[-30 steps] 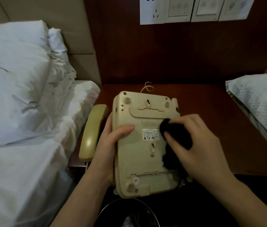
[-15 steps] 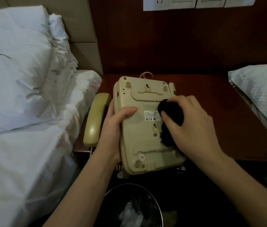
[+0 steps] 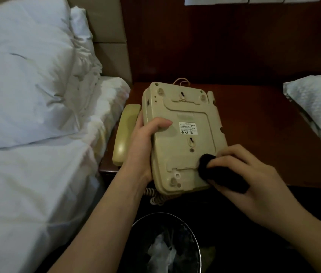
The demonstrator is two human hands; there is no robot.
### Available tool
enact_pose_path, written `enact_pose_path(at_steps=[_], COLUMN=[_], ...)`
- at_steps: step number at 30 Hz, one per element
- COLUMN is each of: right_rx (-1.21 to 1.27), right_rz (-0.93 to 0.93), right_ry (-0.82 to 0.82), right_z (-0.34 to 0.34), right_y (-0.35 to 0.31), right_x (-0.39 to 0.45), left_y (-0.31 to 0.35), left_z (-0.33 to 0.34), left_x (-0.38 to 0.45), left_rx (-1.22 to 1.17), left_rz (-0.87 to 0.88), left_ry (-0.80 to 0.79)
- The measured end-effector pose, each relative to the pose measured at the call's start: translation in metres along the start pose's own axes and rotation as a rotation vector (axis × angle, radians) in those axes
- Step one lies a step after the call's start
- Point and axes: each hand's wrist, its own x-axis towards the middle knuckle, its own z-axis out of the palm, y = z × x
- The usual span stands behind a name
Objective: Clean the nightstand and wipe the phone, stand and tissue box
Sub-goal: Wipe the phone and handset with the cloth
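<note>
Our right hand point(image 3: 242, 174) has its fingers curled around a dark cloth point(image 3: 217, 174), pressing it on the near right corner of the phone base point(image 3: 183, 138); a second ago the cloth sat higher, beside the white label point(image 3: 188, 128), so the wipe has run down the underside toward us. We judge the bottom face is nearly covered, and the keypad side, the handset, the stand and the tissue box are still to come; neither stand nor tissue box shows in this view.

Our left hand point(image 3: 145, 146) grips the left edge of the base as before, thumb across the underside, the other fingers hidden beneath it, holding it upside down and tilted above the nightstand point(image 3: 254, 119).

The handset point(image 3: 125, 134) lies on the left edge of the nightstand, just beside our left hand, joined by the coiled cord point(image 3: 155, 198) that hangs under the base's near end. A thin line cord point(image 3: 182, 82) loops behind the far edge; both cords would limit how far we can turn the base. A waste bin point(image 3: 165, 243) stands on the floor below, with a pillow point(image 3: 23, 75) to the left.
</note>
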Motion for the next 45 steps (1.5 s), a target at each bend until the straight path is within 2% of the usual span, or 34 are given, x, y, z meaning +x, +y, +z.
enact_pose_path(at_steps=[6,8,13,17,20,24,29,35,40,45], right_rx=[0.045,-0.02,-0.135,0.122,0.041,0.052,0.163,0.238,0.056,0.211], right_rz=[-0.156,-0.179,-0.102,-0.109,-0.116,0.098,0.208,0.017,0.071,0.045], right_ry=[-0.139,-0.175,-0.11,-0.045,-0.051,0.232,0.304,0.165,0.159,0.181], right_z=[0.013,0.01,-0.006,0.016,0.012,0.004,0.033,0.043,0.024,0.038], right_y=[-0.025,-0.018,0.009,-0.008,0.005,0.018,0.001,-0.022,0.007,-0.011], right_x=[0.016,0.013,-0.004,-0.001,-0.006,-0.021,-0.02,-0.011,-0.015,-0.012], left_y=[-0.002,-0.001,0.001,-0.002,0.0,-0.001,-0.004,-0.005,0.001,-0.002], left_z=[0.002,0.0,0.003,0.005,0.0,-0.003,-0.005,-0.007,-0.013,-0.009], left_x=[0.001,0.0,-0.001,0.0,-0.001,0.002,0.006,0.006,0.007,0.009], left_rx=[0.02,0.025,0.054,0.06,0.059,0.03,0.004,0.001,0.033,0.022], left_rz=[0.009,-0.006,-0.036,-0.033,-0.015,-0.049,-0.044,-0.032,-0.008,0.009], left_ry=[0.006,-0.002,0.006,0.018,0.014,-0.01,0.017,0.013,0.031,0.041])
